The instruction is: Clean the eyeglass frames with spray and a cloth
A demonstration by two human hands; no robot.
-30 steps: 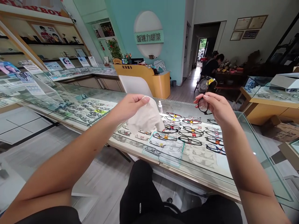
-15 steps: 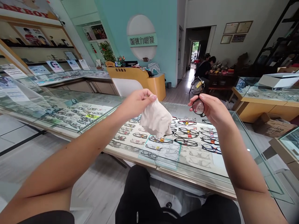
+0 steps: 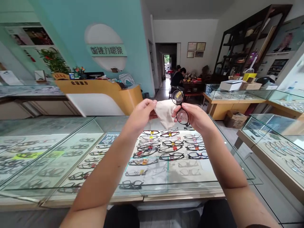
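My left hand (image 3: pixel 143 114) pinches one corner of a cream-white cloth (image 3: pixel 165 113), which hangs down between my hands. My right hand (image 3: pixel 192 115) holds a pair of dark round-rimmed glasses (image 3: pixel 182 116) by the middle, with one lens above the other. The cloth's right edge meets the fingers of my right hand beside the glasses. Both hands are raised above a glass display case (image 3: pixel 152 198). Under its top lie several rows of eyeglass frames (image 3: pixel 171 156), some with small coloured tags.
A yellow-and-white counter (image 3: pixel 99 95) stands at the back left. Farther back, a person in black (image 3: pixel 177 78) sits at a dark table. More glass cases (image 3: pixel 268 148) line the right, with a cardboard box (image 3: pixel 235 119) on the floor between them.
The view has turned to the right. My hands have come closer together, and the cloth now reaches my right hand and the glasses.
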